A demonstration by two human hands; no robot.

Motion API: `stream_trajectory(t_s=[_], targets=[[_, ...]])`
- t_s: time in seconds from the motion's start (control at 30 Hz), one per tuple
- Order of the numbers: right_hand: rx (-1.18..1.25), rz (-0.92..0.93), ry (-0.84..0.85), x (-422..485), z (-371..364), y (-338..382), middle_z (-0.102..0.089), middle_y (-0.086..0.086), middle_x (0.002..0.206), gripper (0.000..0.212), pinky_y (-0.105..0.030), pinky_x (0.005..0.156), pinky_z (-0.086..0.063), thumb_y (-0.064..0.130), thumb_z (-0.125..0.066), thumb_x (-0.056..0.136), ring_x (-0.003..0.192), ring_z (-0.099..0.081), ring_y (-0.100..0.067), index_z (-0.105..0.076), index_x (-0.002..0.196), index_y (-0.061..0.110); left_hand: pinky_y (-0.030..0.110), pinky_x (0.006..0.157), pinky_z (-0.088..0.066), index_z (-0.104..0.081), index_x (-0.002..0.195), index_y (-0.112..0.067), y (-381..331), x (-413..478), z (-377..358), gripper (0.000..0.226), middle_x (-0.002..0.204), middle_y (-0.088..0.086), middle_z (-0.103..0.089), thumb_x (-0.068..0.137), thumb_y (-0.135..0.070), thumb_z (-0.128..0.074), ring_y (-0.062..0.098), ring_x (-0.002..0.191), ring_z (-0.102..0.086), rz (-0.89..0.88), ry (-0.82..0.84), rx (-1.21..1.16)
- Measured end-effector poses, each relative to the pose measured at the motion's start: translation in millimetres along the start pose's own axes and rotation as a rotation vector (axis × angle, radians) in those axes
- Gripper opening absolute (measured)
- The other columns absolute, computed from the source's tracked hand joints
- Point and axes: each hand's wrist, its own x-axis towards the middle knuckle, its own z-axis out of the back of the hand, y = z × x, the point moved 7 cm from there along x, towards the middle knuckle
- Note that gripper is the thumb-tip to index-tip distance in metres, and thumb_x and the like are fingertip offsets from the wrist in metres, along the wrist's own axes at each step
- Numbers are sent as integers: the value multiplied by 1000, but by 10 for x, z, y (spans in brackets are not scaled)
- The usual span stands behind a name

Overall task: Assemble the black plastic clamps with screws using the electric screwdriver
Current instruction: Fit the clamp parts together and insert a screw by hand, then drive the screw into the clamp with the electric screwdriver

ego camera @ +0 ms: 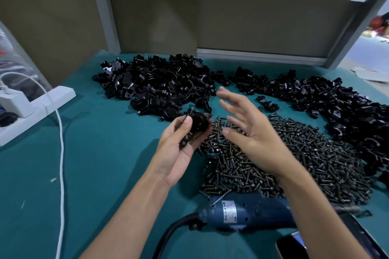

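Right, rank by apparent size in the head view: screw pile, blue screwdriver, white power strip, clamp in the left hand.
1. screw pile
2. blue screwdriver and white power strip: alike, the screwdriver nearer and partly hidden, so unranked
3. clamp in the left hand

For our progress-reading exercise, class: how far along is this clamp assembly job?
Done: no finished clamp can be told apart. In hand: the left hand grips one clamp; the right hand hovers open over the screws. Left: big clamp piles wait, and the screwdriver lies unused on the table.
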Motion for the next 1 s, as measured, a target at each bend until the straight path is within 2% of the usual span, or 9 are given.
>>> stream_trajectory(t_s=[0.1, 0.17, 0.23, 0.37, 0.57, 0.67, 0.73, 0.87, 1.0], targets=[[-360, 31, 103, -299, 145, 149, -54, 35, 119, 33, -16, 95, -48, 40, -58, 86, 107, -54, 12, -49, 116, 52, 34, 83, -59, -50, 126, 3, 16, 30, 76, 43, 113, 22, -70, 86, -12, -59, 32, 107, -69, 22, -65, -15], [-684, -73, 357, -664, 31, -29, -44, 42, 117, 48, -6, 92, -40, 74, -40, 78, 105, -45, 20, -39, 123, 56, 39, 83, -60, -52, 120, 2, 28, 37, 123, 39, 111, 24, -71, 84, -10, -59, 33, 105, -70, 39, -97, -68], [-946, -171, 504, -1028, -84, -225, -30, 37, 115, 70, -12, 92, -31, 89, -25, 69, 105, -39, 11, -26, 130, 56, 42, 82, -60, -53, 118, 3, 27, 48, 137, 40, 109, 26, -70, 81, -10, -61, 35, 103, -70, 50, -109, -140], [-1095, -4, 283, -1237, -61, -290, -57, 12, 89, 67, -30, 66, -54, 78, -36, 74, 74, -62, -13, -51, 121, 32, 42, 80, -61, -51, 124, 5, 17, 84, 119, 49, 109, 29, -69, 78, -9, -63, 39, 103, -69, 47, -115, -188], [-1136, 185, 224, -1199, -33, -261, -63, 8, 90, 66, -28, 77, -51, 71, -48, 77, 78, -61, -13, -64, 118, 22, 41, 79, -61, -44, 136, 8, -38, 35, 153, 64, 107, 28, -70, 78, -10, -63, 38, 102, -70, 23, -127, -161], [-1103, 236, 185, -1206, -14, -202, -66, 2, 94, 88, -28, 71, -57, 55, -88, 50, 79, -67, -17, -52, 120, 17, 41, 79, -61, -43, 136, 8, -112, 40, 170, 64, 104, 27, -71, 78, -11, -62, 37, 100, -71, -6, -136, -164], [-1081, 197, 153, -1216, 27, -235, -64, -2, 97, 104, -25, 62, -54, 37, -98, 30, 77, -66, -18, -51, 120, 15, 40, 80, -61, -44, 135, 7, -132, 40, 165, 63, 104, 26, -71, 78, -11, -62, 37, 100, -71, -10, -132, -145], [-1040, 370, -81, -1188, 172, -96, -46, -8, 107, 75, -29, 67, -48, 4, -68, 52, 87, -48, -21, -51, 124, 15, 39, 84, -60, -46, 134, 8, -167, 49, 182, 56, 108, 24, -71, 84, -13, -60, 35, 103, -70, -16, -130, -57], [-1035, 526, -311, -1026, 387, 30, -64, -15, 101, 51, -35, 80, -45, 16, -65, 82, 89, -53, -24, -50, 130, 12, 39, 82, -60, -47, 130, 7, -151, 85, 216, 41, 108, 24, -71, 94, -10, -55, 35, 103, -70, -6, -137, -68]])
